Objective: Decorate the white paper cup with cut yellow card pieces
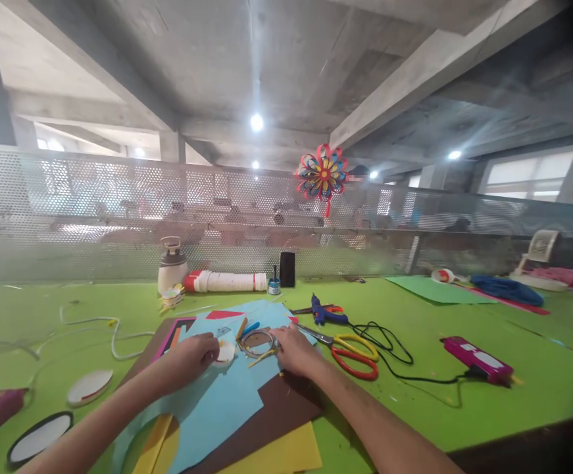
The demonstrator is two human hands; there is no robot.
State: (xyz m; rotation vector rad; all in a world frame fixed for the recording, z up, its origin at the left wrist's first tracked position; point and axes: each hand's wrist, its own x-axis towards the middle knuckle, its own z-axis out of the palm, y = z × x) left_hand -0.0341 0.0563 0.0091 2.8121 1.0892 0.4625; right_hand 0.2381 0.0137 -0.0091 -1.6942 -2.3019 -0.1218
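Observation:
My left hand (192, 359) rests on a light blue paper sheet (217, 401), its fingers closed on a small white round piece (225, 354). My right hand (293, 349) lies beside it with fingers curled on a thin ring of paper strip (256, 342) and a yellow strip. A yellow pencil and a blue pen (247, 328) lie just behind the hands. Brown (276, 411) and yellow (286, 454) sheets lie under the blue one.
Red-and-yellow scissors (352, 352) and a blue glue gun (325, 313) with black cord lie right of my hands. A pink power strip (476, 359) sits further right. White oval cutouts (89, 387) lie left. A flask, paper roll and paper flower (322, 173) stand at the mesh fence.

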